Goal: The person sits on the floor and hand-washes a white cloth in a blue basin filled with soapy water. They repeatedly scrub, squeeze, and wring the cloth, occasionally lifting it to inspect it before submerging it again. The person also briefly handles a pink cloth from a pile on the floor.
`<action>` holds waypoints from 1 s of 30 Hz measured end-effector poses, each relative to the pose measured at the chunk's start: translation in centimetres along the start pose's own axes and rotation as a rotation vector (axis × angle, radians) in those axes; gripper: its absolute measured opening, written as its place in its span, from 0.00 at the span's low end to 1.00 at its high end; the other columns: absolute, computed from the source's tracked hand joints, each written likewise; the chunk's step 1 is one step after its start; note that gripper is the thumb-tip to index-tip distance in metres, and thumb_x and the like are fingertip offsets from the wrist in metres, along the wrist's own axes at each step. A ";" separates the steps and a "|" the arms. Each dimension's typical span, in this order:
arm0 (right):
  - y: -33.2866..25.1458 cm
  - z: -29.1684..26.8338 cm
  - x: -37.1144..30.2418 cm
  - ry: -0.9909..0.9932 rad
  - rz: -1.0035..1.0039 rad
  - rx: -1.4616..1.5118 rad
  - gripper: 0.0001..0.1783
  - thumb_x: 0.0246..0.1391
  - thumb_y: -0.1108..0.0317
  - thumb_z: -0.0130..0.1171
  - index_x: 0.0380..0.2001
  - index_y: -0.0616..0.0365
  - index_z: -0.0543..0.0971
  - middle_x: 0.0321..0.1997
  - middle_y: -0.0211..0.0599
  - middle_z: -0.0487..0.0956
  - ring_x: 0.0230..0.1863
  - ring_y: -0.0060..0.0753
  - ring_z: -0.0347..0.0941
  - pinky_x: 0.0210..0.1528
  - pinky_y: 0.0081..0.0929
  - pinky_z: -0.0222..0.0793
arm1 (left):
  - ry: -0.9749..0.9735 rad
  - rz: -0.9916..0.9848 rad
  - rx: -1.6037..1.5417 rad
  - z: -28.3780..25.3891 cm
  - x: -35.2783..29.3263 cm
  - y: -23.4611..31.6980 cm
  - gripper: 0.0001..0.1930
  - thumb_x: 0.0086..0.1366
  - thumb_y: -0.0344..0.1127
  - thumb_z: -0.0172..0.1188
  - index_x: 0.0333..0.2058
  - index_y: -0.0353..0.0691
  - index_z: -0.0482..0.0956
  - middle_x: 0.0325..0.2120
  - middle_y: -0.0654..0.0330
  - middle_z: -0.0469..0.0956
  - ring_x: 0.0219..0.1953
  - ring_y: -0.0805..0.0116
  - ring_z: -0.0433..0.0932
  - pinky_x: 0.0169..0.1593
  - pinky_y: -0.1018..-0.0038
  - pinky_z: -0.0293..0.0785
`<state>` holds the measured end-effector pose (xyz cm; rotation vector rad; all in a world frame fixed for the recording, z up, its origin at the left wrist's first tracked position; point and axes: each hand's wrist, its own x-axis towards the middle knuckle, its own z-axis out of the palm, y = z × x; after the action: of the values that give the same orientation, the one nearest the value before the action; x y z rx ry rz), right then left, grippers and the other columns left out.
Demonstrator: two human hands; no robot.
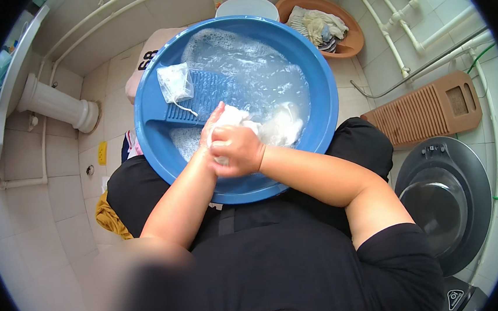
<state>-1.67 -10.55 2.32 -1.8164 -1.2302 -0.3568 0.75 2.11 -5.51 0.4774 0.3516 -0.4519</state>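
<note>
Both hands meet over the near part of a large blue basin [325, 100] filled with soapy water. Between them is a bunched white cloth [231, 116], part of it bulging up past the fingers. My right hand [238, 149] is closed around the cloth from the near side. Pressed against its other side is my left hand [212, 132], mostly covered by the right. Close by, more white cloth [285, 126] floats in the water; whether it is the same piece I cannot tell. On the basin's built-in ribbed washboard [208, 85] lies a small white pouch with a cord [175, 83].
An orange-brown basin [355, 39] of clothes and a white tub [246, 6] stand behind. To the right are a brown washboard [421, 110] and a dark round-lidded appliance [446, 204]. A white pedestal [58, 104] is at left; mustard cloth [109, 218] lies by my left leg.
</note>
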 end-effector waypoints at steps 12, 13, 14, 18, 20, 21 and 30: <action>2.9 0.2 -0.8 -0.045 0.227 -0.030 0.09 0.40 0.61 0.55 0.14 0.50 0.72 0.18 0.35 0.72 0.23 0.41 0.72 0.26 0.33 0.68 | 0.141 -0.031 0.151 -3.0 1.6 -0.7 0.19 0.65 0.50 0.42 0.45 0.42 0.70 0.40 0.56 0.73 0.41 0.60 0.74 0.46 0.64 0.71; 3.8 0.1 -1.0 -0.068 0.188 -0.006 0.08 0.40 0.61 0.55 0.14 0.50 0.71 0.18 0.35 0.72 0.23 0.41 0.72 0.25 0.33 0.68 | 0.110 -0.075 0.122 -3.7 1.8 -0.3 0.20 0.65 0.50 0.42 0.45 0.42 0.69 0.40 0.56 0.73 0.42 0.60 0.73 0.48 0.63 0.70; 6.1 -0.5 -1.2 -0.101 0.251 -0.064 0.09 0.41 0.60 0.55 0.15 0.49 0.72 0.20 0.33 0.72 0.24 0.40 0.72 0.26 0.33 0.68 | 0.229 -0.073 0.091 2.2 -0.3 -0.7 0.20 0.64 0.50 0.43 0.45 0.42 0.69 0.40 0.56 0.73 0.42 0.60 0.74 0.48 0.63 0.70; 13.0 -4.2 -2.4 0.088 0.447 -0.708 0.18 0.44 0.53 0.56 0.33 0.55 0.73 0.38 0.42 0.74 0.43 0.43 0.70 0.42 0.38 0.66 | 0.229 0.129 0.193 4.5 -1.1 -1.2 0.18 0.62 0.43 0.48 0.45 0.38 0.71 0.41 0.56 0.74 0.43 0.61 0.73 0.50 0.64 0.68; 12.9 -5.6 -2.4 -0.114 0.971 -0.497 0.26 0.43 0.50 0.57 0.41 0.58 0.71 0.43 0.45 0.72 0.48 0.45 0.68 0.48 0.36 0.64 | 0.260 0.306 0.307 3.5 -0.8 -1.4 0.14 0.59 0.36 0.53 0.42 0.36 0.72 0.37 0.56 0.75 0.40 0.63 0.74 0.48 0.66 0.69; 12.7 -6.4 -2.2 -0.211 1.228 -0.379 0.31 0.42 0.48 0.58 0.44 0.59 0.70 0.46 0.46 0.72 0.51 0.45 0.66 0.51 0.36 0.62 | 0.257 0.344 0.308 3.2 -0.6 -1.0 0.12 0.57 0.34 0.55 0.39 0.35 0.72 0.36 0.56 0.75 0.38 0.64 0.74 0.46 0.68 0.70; 13.6 -3.9 -3.2 -0.386 1.155 -0.118 0.33 0.40 0.46 0.57 0.44 0.62 0.72 0.46 0.54 0.73 0.48 0.47 0.70 0.49 0.33 0.65 | 0.330 0.150 -0.035 1.8 0.0 0.1 0.06 0.56 0.27 0.50 0.31 0.30 0.71 0.32 0.53 0.73 0.38 0.54 0.74 0.50 0.55 0.68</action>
<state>9.32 -17.08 -4.42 -2.4270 -0.2148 0.6024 1.19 1.29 -3.94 0.5407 0.6360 -0.2200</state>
